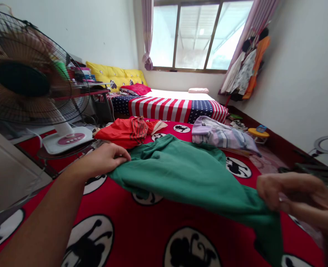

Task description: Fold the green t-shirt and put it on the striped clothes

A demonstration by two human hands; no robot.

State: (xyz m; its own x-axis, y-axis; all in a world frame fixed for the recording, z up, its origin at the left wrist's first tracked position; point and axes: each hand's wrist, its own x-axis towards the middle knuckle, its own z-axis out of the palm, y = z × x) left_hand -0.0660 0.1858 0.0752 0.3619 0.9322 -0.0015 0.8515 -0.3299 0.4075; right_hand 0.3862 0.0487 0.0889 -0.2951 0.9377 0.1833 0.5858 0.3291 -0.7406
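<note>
My left hand (105, 158) reaches out over the red bedspread (119, 230) and has its fingers closed on the left edge of a green shirt (186, 174); my right hand (289, 196), near the right side and blurred, pinches the near right end of the same shirt between thumb and fingers; the cloth hangs stretched between the two hands, lifted a little at the near edge while its far part lies flat on the bedspread.

The shirt sits in the middle of the bed, plain green with soft creases; the bedspread under it is red with white circles holding black figures.

Just beyond the shirt to the far left lies a crumpled red garment (125, 131), touching or almost touching the green cloth; to the far right lies a pale striped garment (219, 135), close to the shirt's far edge.

Further off is a striped and starred blanket (169, 107) across a second bed, with a red pillow (136, 89) and yellow cushions (116, 76) at its left end; a window (197, 35) with curtains stands at the far wall.

At the left a standing fan (27, 85) is near my left arm; clothes (247, 70) hang on the right wall.
</note>
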